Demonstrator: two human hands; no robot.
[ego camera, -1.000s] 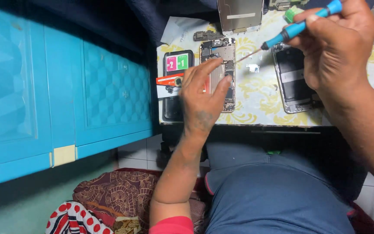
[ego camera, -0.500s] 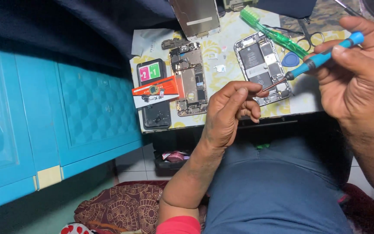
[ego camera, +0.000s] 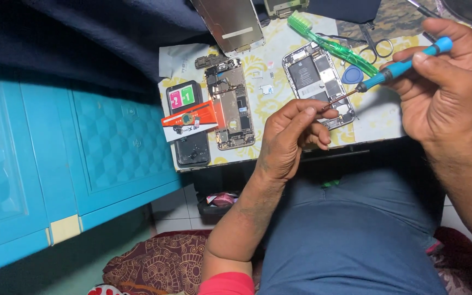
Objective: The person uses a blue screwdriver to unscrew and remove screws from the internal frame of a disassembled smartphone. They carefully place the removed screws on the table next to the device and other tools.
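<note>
Two opened phones (ego camera: 318, 82) on bench (ego camera: 378, 117), one blue screwdriver (ego camera: 397, 68) gripped by right hand (ego camera: 446, 93) fingers, left hand (ego camera: 290, 134) fingers pinched at its tip, anything held too small to see.

Screwdriver (ego camera: 397, 68): matt blue plastic grip, thin bare-metal shaft. Opened phone chassis (ego camera: 319, 84): brushed metal frame, glossy black battery. Toothbrush (ego camera: 331, 46): clear green plastic. Scissors (ego camera: 371, 38): shiny steel. Tablecloth (ego camera: 378, 117): smooth printed vinyl. Cabinet (ego camera: 116, 147): glossy embossed turquoise plastic.
</note>
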